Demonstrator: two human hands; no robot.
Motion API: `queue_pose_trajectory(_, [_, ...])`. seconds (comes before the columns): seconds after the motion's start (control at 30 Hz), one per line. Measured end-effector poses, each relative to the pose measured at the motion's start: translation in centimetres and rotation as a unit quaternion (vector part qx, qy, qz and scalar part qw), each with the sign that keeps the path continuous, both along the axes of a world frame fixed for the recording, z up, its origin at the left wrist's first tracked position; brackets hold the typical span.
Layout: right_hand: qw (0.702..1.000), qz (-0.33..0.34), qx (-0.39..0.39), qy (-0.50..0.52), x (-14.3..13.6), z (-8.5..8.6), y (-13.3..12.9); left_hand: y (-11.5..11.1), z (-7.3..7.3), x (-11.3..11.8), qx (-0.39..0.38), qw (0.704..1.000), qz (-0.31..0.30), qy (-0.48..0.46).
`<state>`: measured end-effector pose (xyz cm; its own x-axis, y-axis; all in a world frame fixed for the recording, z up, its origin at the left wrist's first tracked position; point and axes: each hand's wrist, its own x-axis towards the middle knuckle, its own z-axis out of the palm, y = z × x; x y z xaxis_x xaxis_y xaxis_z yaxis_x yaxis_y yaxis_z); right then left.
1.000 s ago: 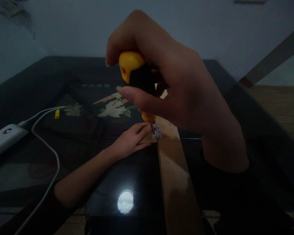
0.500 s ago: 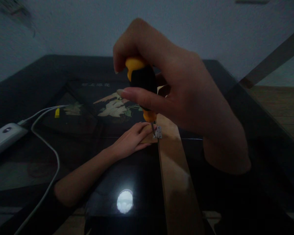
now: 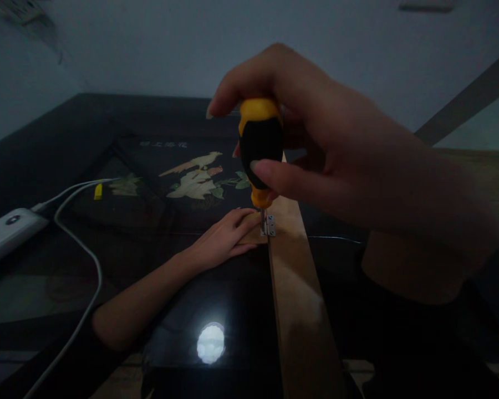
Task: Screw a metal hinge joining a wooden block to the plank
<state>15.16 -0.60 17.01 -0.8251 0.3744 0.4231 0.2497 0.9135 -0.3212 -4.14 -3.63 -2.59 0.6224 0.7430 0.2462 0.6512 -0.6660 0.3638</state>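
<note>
Aloft, right hand [image 3: 336,133] around screwdriver [image 3: 261,144]

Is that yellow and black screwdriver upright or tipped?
Roughly upright: the screwdriver has its handle almost straight above its shaft, pointing down at the hinge. I cannot tell any lean in depth.

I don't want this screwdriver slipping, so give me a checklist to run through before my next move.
1. Right hand holding the screwdriver: ok, thumb touching it.
2. Screwdriver upright: ok, nearly vertical in this view.
3. Screwdriver engaged at the hinge: cannot tell, the contact is too small and dark.
4. Left hand on the small wooden piece: ok, fingers lying across it.
5. Hinge reaching from that piece to the long board: ok.
6. White cable away from the hinge: ok, off to the left.
</note>
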Motion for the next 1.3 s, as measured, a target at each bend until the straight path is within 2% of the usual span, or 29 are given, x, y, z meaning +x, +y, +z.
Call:
queue_pose_trajectory(0.1, [1.000,-0.011,0.010,-0.013,-0.2,0.1,-0.3,-0.1,0.0,0.0,-0.006,1.000,0.007,-0.003])
queue_pose_trajectory(0.27, [0.994,-0.095,0.048,-0.015,-1.4,-0.2,-0.5,-0.1,0.0,0.0,-0.016,1.000,0.009,-0.004])
queue_pose_trajectory(0.37, [0.994,-0.094,0.053,-0.010,-1.6,-0.3,-0.6,0.0,0.1,0.1,-0.016,1.000,0.006,-0.006])
queue_pose_trajectory(0.47, [0.997,-0.066,0.030,0.003,-1.1,-0.1,-0.6,0.0,0.1,0.1,-0.014,1.000,0.003,-0.011])
queue_pose_trajectory(0.63, [0.997,0.062,-0.022,0.028,0.0,0.3,-0.4,-0.1,0.0,0.0,-0.013,1.000,0.004,-0.001])
queue_pose_trajectory(0.7, [0.996,0.080,-0.018,0.047,-0.1,0.3,-0.4,-0.1,-0.1,0.0,-0.010,1.000,0.005,0.004])
queue_pose_trajectory(0.73, [0.997,0.067,-0.006,0.045,-0.3,0.2,-0.5,0.0,-0.1,0.0,-0.010,1.000,0.005,0.004])
queue_pose_trajectory(0.87, [0.996,-0.072,0.052,-0.010,-1.5,-0.2,-0.6,0.0,-0.1,0.0,-0.013,1.000,0.005,-0.001])
queue_pose_trajectory(0.9, [0.994,-0.085,0.063,-0.014,-1.8,-0.3,-0.6,0.0,0.0,0.0,-0.014,1.000,0.005,-0.001])
queue_pose_trajectory(0.97, [0.995,-0.078,0.066,-0.006,-1.8,-0.3,-0.6,0.0,0.0,0.0,-0.013,1.000,0.004,-0.001])
queue_pose_trajectory(1.1, [1.000,-0.015,0.023,0.008,-0.9,0.0,-0.4,-0.1,0.0,0.0,-0.009,1.000,-0.001,-0.003])
queue_pose_trajectory(1.17, [0.999,0.007,0.028,0.015,-0.5,0.1,-0.4,0.0,0.0,0.0,-0.009,1.000,-0.001,-0.003])
queue_pose_trajectory(1.23, [0.999,-0.004,0.050,0.018,-0.5,0.1,-0.4,0.0,0.0,0.0,-0.008,1.000,0.001,-0.003])
queue_pose_trajectory(1.3, [0.996,-0.043,0.077,0.016,-1.0,-0.1,-0.4,0.0,0.0,0.0,-0.007,1.000,0.002,-0.005])
